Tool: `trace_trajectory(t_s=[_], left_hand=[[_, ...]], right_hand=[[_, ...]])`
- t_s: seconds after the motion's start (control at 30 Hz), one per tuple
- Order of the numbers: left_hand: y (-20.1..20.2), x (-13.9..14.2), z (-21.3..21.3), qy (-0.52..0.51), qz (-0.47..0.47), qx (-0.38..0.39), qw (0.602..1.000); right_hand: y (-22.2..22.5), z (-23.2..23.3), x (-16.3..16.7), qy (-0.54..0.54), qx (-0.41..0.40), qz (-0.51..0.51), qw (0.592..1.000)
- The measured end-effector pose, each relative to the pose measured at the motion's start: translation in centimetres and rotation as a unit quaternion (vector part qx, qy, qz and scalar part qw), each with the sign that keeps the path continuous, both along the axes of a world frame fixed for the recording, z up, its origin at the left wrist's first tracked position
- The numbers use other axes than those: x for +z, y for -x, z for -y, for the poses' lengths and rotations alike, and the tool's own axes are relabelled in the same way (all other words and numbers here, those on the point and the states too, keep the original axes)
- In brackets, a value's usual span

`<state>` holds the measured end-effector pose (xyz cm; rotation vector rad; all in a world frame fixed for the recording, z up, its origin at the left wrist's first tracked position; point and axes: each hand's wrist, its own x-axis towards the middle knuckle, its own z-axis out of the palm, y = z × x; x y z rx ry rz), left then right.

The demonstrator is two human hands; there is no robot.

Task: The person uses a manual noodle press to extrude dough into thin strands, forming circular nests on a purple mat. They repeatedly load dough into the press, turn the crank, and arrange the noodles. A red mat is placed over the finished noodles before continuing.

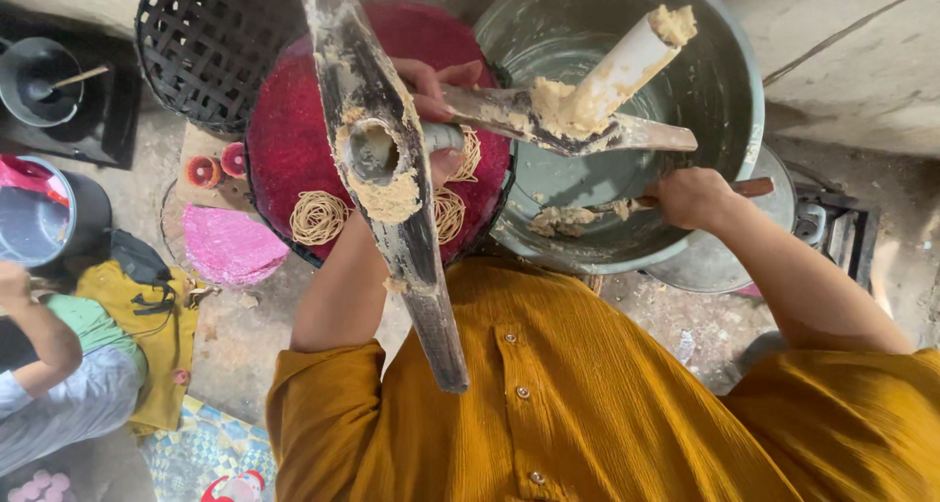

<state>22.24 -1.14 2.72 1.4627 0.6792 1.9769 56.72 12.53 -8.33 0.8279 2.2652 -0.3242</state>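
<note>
"Scooping dough, is that the step in hand?"

"It looks so. The pale dough (560, 218) lies in a lump on the bottom of the grey basin (744, 81), at its near side, and the spoon (627, 206) has its tip in it. The right hand (690, 196) is closed in a fist around the spoon's wooden handle, over the basin's near rim."

"And the other hand?"

"The left hand (436, 86) is wrapped around the wooden press (392, 169), fingers curled over its arm, just left of the basin. The press's open barrel faces up, smeared with dough at its mouth. Its white plunger (617, 71) is swung out above the basin, caked with dough at the tip."

"What would the next move call for?"

"My judgement: a loaded spoon lifted from the basin across to the barrel mouth, with the left hand keeping the press steady and the plunger clear."

"What else is about?"

"Left of the basin, under the press, a round red mat (294, 120) carries coiled noodle nests (319, 216). Beyond that sits a black woven basket (201, 47). Far left of the basin, another person's arm (39, 321) shows."
</note>
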Motion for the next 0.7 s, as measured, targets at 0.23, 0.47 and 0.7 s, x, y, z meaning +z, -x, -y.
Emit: trace_trajectory(t_s=[0.23, 0.47, 0.7], left_hand=[[0.3, 0.0, 0.5, -0.013, -0.031, -0.021, 0.999], [0.1, 0.3, 1.9, 0.019, -0.042, -0.027, 0.999], [0.5, 0.2, 1.7, -0.002, -0.05, -0.034, 0.998]], right_hand=[[4.4, 3.1, -2.8, 0.069, -0.034, -0.032, 0.997], [6.2, 3.5, -1.4, 0.079, -0.063, -0.083, 0.991], [2.0, 0.8, 0.2, 0.031, 0.001, 0.03, 0.999]])
